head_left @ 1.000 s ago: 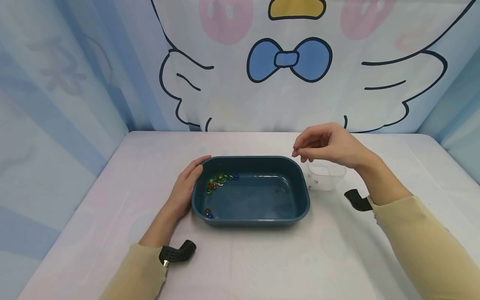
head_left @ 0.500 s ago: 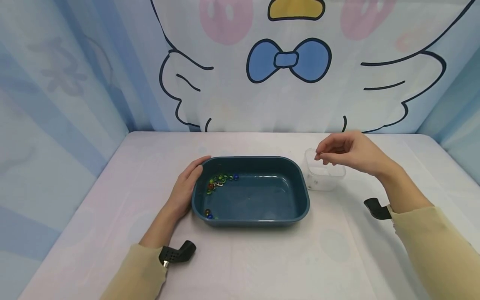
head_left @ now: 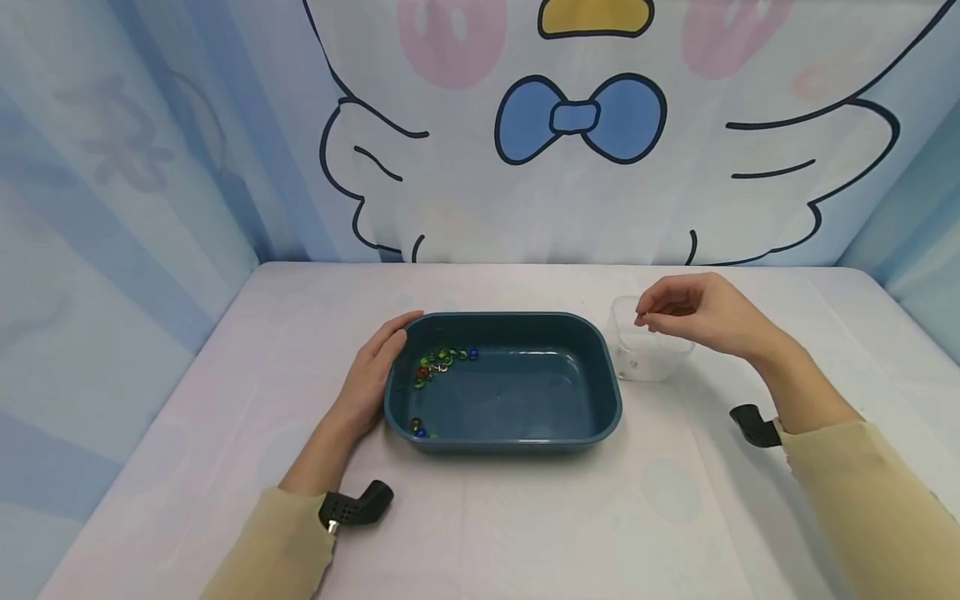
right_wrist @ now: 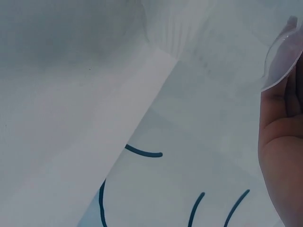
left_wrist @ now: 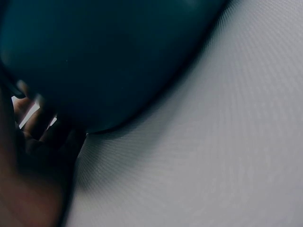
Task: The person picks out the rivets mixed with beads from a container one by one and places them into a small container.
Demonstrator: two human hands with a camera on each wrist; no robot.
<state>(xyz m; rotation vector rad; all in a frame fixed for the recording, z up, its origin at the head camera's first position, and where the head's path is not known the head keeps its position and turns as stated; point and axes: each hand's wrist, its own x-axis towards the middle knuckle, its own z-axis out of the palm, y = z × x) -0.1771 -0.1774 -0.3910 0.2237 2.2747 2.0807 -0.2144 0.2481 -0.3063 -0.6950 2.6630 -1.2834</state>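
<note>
- On the pale counter [head_left: 525, 517] sits a dark teal basin [head_left: 502, 382], rectangular with rounded corners, roughly midway between the two hands.
- Along the basin's near-left floor lies a cluster of small glass beads [head_left: 441, 361], green, red and blue; two more beads [head_left: 416, 427] rest apart in the front-left corner.
- Left hand [head_left: 371, 375] lies flat against the basin's left wall, fingers straight and relaxed, the fingertips reaching the rim at the far-left corner; it grips nothing.
- From the left wrist view, the basin's dark outer wall [left_wrist: 109, 56] fills the upper part of the frame, with that hand's fingers [left_wrist: 35, 127] in shadow beside it and the counter cloth [left_wrist: 218, 156] below.
- Just right of the basin stands a small clear plastic cup [head_left: 647, 350], close to the basin's right wall; whether they touch cannot be told.
- Right hand [head_left: 697, 315] hovers over the cup's mouth, fingers curled with thumb and forefinger drawn together in a pinch; what sits between them is too small to make out.
- From the right wrist view, only the edge of the right hand [right_wrist: 281, 156] and a bit of the cup's clear rim [right_wrist: 281, 56] show, against the backdrop.
- Behind the counter hangs a cloth backdrop [head_left: 480, 125] printed with a cartoon bird wearing a blue bow.
- Both forearms wear cream sleeves [head_left: 862, 492], each with a black wrist mount [head_left: 356, 506].
</note>
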